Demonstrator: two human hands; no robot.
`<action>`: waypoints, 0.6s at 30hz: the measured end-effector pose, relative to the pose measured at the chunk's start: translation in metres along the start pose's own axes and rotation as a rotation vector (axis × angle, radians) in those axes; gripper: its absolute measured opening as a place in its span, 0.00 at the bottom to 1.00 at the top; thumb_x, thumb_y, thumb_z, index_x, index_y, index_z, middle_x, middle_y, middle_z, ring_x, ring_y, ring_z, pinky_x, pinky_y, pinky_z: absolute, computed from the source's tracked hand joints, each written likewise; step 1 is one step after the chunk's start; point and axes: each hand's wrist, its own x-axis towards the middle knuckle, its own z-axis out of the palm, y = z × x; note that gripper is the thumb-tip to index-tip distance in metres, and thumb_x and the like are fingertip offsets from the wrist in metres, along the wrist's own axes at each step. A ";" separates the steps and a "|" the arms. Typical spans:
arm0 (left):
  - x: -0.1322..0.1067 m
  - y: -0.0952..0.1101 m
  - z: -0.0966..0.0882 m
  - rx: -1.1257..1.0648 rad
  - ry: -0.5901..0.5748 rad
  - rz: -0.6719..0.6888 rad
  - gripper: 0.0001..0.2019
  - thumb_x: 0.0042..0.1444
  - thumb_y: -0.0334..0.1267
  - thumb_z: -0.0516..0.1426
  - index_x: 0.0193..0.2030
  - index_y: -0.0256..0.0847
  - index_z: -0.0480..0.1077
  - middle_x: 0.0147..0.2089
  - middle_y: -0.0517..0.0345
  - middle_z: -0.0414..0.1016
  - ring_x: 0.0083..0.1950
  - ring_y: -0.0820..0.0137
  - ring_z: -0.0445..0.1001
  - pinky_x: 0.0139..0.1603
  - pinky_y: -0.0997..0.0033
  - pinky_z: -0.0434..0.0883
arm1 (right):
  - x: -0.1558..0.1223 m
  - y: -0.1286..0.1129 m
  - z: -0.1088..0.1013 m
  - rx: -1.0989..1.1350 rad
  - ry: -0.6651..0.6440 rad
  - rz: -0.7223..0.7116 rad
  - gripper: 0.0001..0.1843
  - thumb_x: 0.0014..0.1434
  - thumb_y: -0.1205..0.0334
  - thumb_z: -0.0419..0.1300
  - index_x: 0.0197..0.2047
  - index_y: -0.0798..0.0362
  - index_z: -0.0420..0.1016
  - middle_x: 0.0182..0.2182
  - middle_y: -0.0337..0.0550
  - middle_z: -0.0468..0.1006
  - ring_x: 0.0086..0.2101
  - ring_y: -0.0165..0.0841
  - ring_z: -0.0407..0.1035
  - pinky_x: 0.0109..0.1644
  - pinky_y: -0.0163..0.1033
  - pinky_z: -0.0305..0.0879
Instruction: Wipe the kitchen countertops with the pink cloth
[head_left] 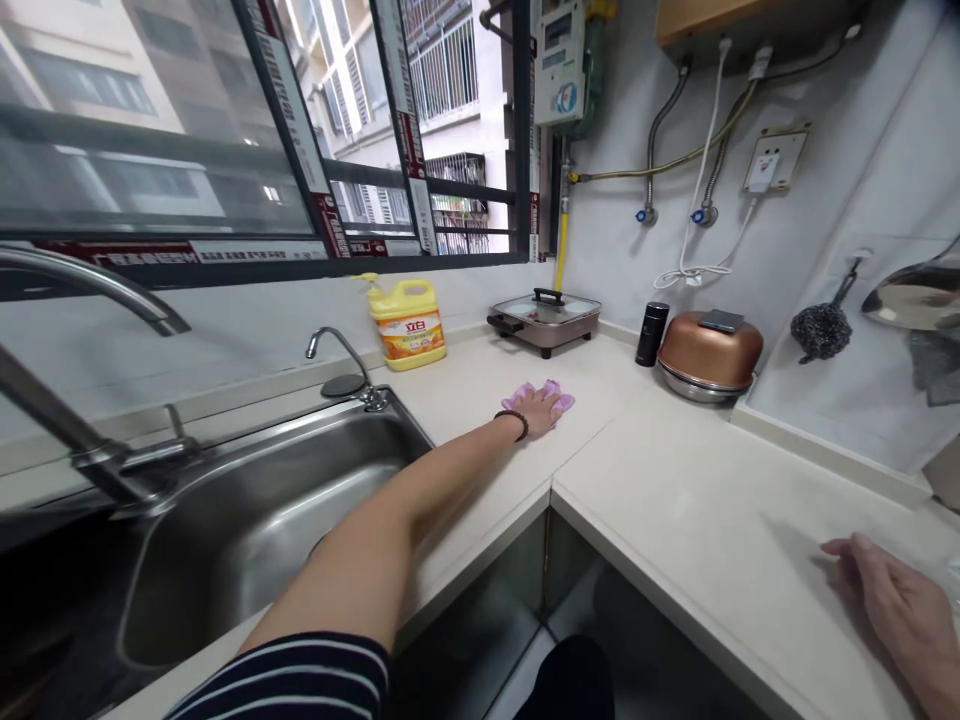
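Item: cloth (564,401), pink-purple, one; bunched on the counter (675,470) near the inner corner, between the pan (541,324) and the front edge.

Item: left hand (537,410), bracelet (519,424) at the wrist, arm at full reach past the sink (300,500). Palm down, fingers spread over the cloth, pressing it rather than gripping it, as far as I can see from here.

Item: right hand (896,595), low over the counter at the far right. Loosely half open, thumb out; nothing seen in it, though the palm is hidden from me.

Surroundings: jug (409,325), yellow, by the window wall; flask (651,335), black, beside the bowl (709,350), copper, upturned.

Step in hand, in my judgement: wiping the counter. Stretch left to do, I would guess: the bare run on the right.

Next move calls for: palm flat, even pressure, the cloth drawn along the counter, across the seam (585,450); clear of the pan's feet and the flask, which a wide sweep could knock.
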 end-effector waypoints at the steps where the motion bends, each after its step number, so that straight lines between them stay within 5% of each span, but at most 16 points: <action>1: -0.010 0.003 0.000 0.002 -0.010 0.009 0.31 0.71 0.54 0.40 0.79 0.54 0.49 0.82 0.50 0.46 0.79 0.42 0.46 0.73 0.34 0.49 | 0.001 0.000 0.000 0.021 -0.009 0.023 0.36 0.61 0.28 0.52 0.34 0.52 0.85 0.23 0.44 0.79 0.25 0.40 0.74 0.33 0.43 0.70; 11: -0.068 0.018 0.002 0.039 -0.021 0.133 0.32 0.72 0.52 0.40 0.79 0.51 0.51 0.82 0.49 0.47 0.79 0.44 0.47 0.73 0.36 0.51 | -0.015 -0.048 0.000 0.159 0.241 -0.150 0.32 0.59 0.30 0.59 0.28 0.53 0.79 0.20 0.40 0.74 0.23 0.33 0.66 0.32 0.39 0.64; 18: -0.083 0.009 0.005 0.024 -0.025 0.176 0.33 0.72 0.55 0.39 0.81 0.53 0.48 0.82 0.50 0.46 0.80 0.43 0.45 0.74 0.37 0.49 | -0.028 -0.069 -0.024 0.168 0.666 -0.213 0.29 0.55 0.32 0.66 0.26 0.51 0.71 0.23 0.39 0.72 0.25 0.31 0.64 0.32 0.38 0.63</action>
